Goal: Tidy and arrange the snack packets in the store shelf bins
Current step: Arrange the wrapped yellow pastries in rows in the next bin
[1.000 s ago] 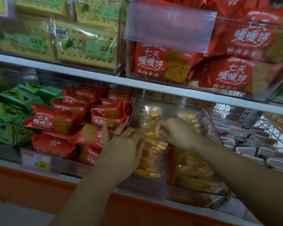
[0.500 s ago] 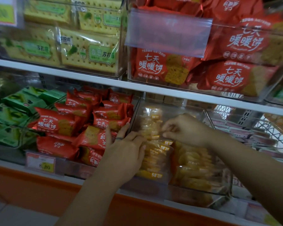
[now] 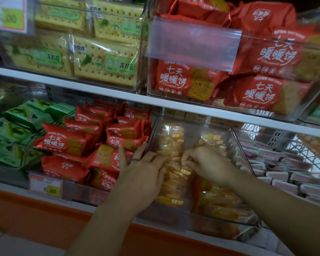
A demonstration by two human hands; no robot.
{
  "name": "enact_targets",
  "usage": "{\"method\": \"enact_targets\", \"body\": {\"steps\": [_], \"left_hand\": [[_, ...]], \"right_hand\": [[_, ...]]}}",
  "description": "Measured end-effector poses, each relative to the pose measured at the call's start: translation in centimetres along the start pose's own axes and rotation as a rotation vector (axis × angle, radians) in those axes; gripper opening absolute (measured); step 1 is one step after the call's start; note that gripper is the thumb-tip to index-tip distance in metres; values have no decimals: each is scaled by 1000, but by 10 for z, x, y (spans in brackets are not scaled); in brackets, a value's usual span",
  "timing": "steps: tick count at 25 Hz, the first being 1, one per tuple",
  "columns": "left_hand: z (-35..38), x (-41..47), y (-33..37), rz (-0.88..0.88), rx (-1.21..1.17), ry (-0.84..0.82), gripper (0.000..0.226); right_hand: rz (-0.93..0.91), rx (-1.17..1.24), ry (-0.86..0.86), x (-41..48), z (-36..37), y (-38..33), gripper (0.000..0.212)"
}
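Observation:
A clear plastic bin (image 3: pixel 235 137) on the lower shelf holds several see-through packets of yellow-orange snacks (image 3: pixel 175 182) in rows. My left hand (image 3: pixel 142 172) lies flat with fingers spread against the left row of packets, its thumb over the bin's left wall. My right hand (image 3: pixel 205 163) is inside the bin with thumb and fingertips pinched on the crinkled top of a clear packet (image 3: pixel 185 169) near the middle. A second row of yellow packets (image 3: pixel 218 202) lies under my right wrist.
Red snack packets (image 3: pixel 85 143) fill the bin to the left, green packets (image 3: pixel 13 130) beyond them. Pink-topped boxes (image 3: pixel 284 169) fill the bin to the right. The upper shelf (image 3: pixel 100 91) carries bins of yellow crackers and large red packets. A price tag (image 3: pixel 44 185) hangs at the front.
My right hand has come down and nearer, from the back of the bin to a packet top in the middle. My left hand stays pressed on the left row.

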State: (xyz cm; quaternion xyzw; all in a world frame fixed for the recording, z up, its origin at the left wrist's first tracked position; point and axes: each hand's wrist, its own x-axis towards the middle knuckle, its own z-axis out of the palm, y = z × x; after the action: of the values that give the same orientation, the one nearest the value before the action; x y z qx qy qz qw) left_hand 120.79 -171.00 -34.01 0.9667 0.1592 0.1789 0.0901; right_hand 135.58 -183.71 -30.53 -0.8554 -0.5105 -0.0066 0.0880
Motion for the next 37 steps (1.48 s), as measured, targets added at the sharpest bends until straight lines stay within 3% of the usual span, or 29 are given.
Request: {"method": "enact_targets", "body": {"steps": [2, 9, 13, 17, 21, 23, 25, 28, 31, 33, 35, 37], "left_hand": [[-2, 1, 1, -28, 8, -41, 44], [3, 5, 3, -38, -22, -2, 46], [7, 7, 0, 17, 2, 35, 75], [5, 6, 0, 80, 83, 56, 44], [14, 6, -3, 91, 99, 174, 37], [17, 6, -2, 90, 85, 194, 38], [18, 7, -3, 77, 76, 202, 39], [20, 8, -6, 65, 72, 206, 42], [18, 8, -5, 49, 83, 200, 38], [13, 7, -3, 52, 62, 182, 25], [5, 6, 3, 64, 46, 193, 15], [-7, 7, 16, 89, 38, 156, 23]], "right_hand": [[-7, 50, 14, 2, 2, 0, 8], [-53, 131, 38, 15, 9, -10, 9], [-87, 165, -72, 25, 5, -16, 14], [-40, 354, -74, 7, -19, 3, 18], [-56, -59, -62, -7, -10, 7, 12], [-72, -137, 42, -9, -5, 2, 8], [-72, -17, 189, -14, -5, -1, 8], [41, 373, 409, -27, -6, -1, 22], [88, 812, 533, -48, -9, -6, 20], [45, 967, 600, -66, -14, -7, 16], [15, 959, 677, -86, -17, -3, 13], [29, 856, 736, -101, -17, 6, 15]]}}
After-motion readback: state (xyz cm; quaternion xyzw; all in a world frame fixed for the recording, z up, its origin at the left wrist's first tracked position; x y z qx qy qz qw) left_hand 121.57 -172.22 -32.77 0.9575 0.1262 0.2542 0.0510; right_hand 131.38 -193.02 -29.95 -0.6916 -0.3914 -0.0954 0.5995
